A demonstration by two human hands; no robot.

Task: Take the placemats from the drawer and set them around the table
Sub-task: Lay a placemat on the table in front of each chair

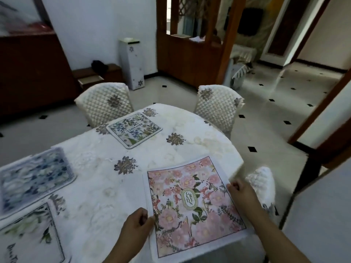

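A pink floral placemat (191,204) lies flat near the table's front right edge. My left hand (135,224) pinches its left edge and my right hand (240,192) grips its right edge. A blue and green floral placemat (133,129) lies at the far side in front of a chair. At the left edge lies a blue patterned placemat (34,177), and a green leafy placemat (30,236) sits below it. The table (98,186) has a white embroidered cloth.
Two quilted white chairs (104,103) (218,105) stand at the far side, and a third chair (264,185) is at the right by my right arm. A dark wooden cabinet with an open low drawer (90,80) stands at the back left. Tiled floor surrounds the table.
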